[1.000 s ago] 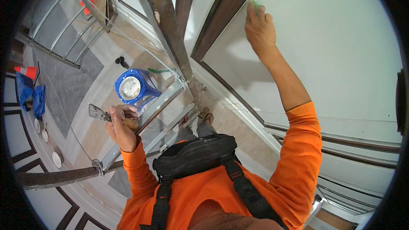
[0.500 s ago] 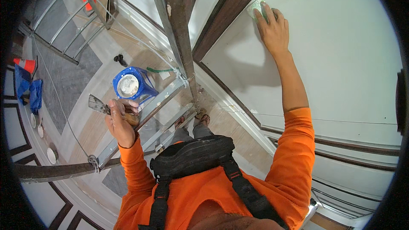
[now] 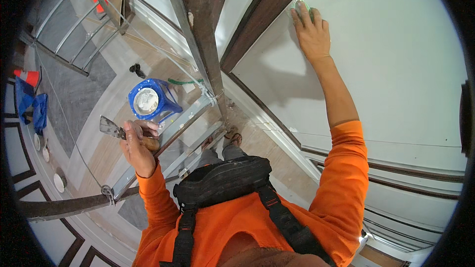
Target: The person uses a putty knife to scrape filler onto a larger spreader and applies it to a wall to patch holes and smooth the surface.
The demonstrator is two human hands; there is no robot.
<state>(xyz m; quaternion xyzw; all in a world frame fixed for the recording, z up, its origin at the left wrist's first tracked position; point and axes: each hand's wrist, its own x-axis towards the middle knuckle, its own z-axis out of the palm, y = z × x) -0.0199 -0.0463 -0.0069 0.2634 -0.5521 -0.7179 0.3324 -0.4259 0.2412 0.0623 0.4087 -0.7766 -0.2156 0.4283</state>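
My left hand (image 3: pixel 138 152) is closed round the wooden handle of a putty knife (image 3: pixel 112 128), whose smeared metal blade points to the left. It is held above a metal scaffold rail, near the blue stool below. My right arm reaches up to the white wall panel (image 3: pixel 396 69). There my right hand (image 3: pixel 313 38) presses a green pad (image 3: pixel 302 5) against the surface, close to a dark wooden trim (image 3: pixel 269 17). Fingers cover most of the pad, so its exact kind cannot be made out.
On the floor, a blue stool (image 3: pixel 171 107) carries a tub (image 3: pixel 147 101) of white paste. Scaffold parts stand around me: a steel post (image 3: pixel 200 34), a rung (image 3: pixel 186 116) and a ladder-like frame (image 3: pixel 74 29). An orange cone (image 3: pixel 28 76) and blue bags (image 3: pixel 40 111) lie far left.
My right hand, with the green pad, has shifted slightly up and left along the panel. The left hand keeps the putty knife and is nearly still; the whole view has shifted slightly.
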